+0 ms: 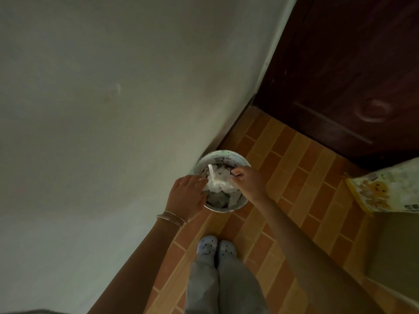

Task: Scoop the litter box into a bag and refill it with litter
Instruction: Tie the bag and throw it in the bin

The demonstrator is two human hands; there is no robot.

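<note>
A round pale bin (240,160) stands on the tiled floor against the wall, with crumpled white and dark contents inside. Over its opening hangs a white plastic bag (216,183), held between both hands. My left hand (187,196) grips the bag's left edge at the bin's rim. My right hand (246,180) pinches the bag's right edge above the bin. A litter bag (385,189), white and yellow with cartoon faces, stands at the right edge. No scoop or litter box can be made out in this dim view.
A plain wall (113,109) fills the left. A dark wooden door (351,75) closes off the far end. My feet in pale clogs (216,247) stand on the orange brick-pattern floor (294,177) just behind the bin. A greenish surface (396,245) lies below the litter bag.
</note>
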